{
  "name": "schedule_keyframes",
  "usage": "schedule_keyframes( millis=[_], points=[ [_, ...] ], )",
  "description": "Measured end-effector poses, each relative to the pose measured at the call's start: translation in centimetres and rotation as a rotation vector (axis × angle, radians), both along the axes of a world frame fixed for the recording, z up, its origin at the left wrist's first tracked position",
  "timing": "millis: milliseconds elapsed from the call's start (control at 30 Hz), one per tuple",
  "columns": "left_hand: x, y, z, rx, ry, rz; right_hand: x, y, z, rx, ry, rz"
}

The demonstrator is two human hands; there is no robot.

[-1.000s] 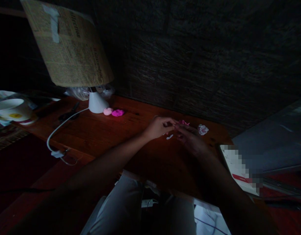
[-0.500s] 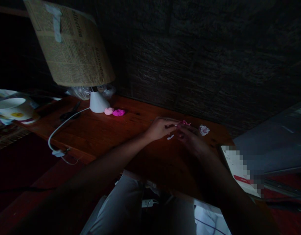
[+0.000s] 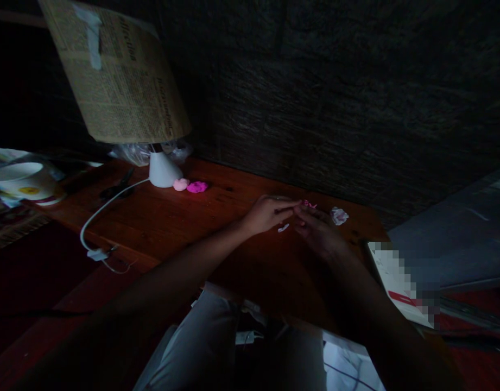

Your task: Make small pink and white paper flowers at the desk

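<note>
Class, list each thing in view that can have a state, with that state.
Left hand, index finger extended, contents unclear
Right hand, fingers bent, contents unclear
Pale scrap, lying loose
White wad, crumpled
Light pink lump, rounded
Bright pink lump, uneven
Lamp, upright, unlit
Cup, upright, lidless
Scissors, open or shut unclear

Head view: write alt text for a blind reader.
Left hand and right hand meet at the fingertips over a wooden table, near a white scrap; anything pinched is too dark to tell. Farther left, two pink lumps sit by a lamp.
</note>
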State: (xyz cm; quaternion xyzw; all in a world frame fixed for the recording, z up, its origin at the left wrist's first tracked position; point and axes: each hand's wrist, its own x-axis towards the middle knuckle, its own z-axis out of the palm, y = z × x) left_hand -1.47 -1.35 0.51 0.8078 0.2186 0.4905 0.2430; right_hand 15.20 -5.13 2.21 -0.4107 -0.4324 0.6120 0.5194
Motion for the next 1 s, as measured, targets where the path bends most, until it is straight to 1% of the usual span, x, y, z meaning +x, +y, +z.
schedule_keyframes(
  millis=[133,300,433,633,733,1000],
  points=[
    [0.0,0.1,-0.1,0.028,-0.019,0.006,0.0,0.0,0.1,-0.018,0.022,-0.027],
    [0.1,-0.1,0.0,-0.005,0.032,0.055,-0.1,-0.2,0.3,0.000,-0.020,-0.059],
    [0.1,-0.2,0.1,0.009,0.042,0.087,-0.1,-0.2,0.4,0.046,-0.098,-0.084],
    [0.1,-0.2,0.0,0.023,0.026,0.088,0.1,-0.1,0.3,0.138,-0.275,-0.108],
    [0.2,-0.4,0.1,0.022,0.021,0.094,0.1,-0.2,0.3,0.188,-0.318,-0.119],
    [0.3,-0.7,0.1,-0.110,0.061,0.159,0.0,-0.7,1.1,0.256,-0.392,-0.130]
  ],
)
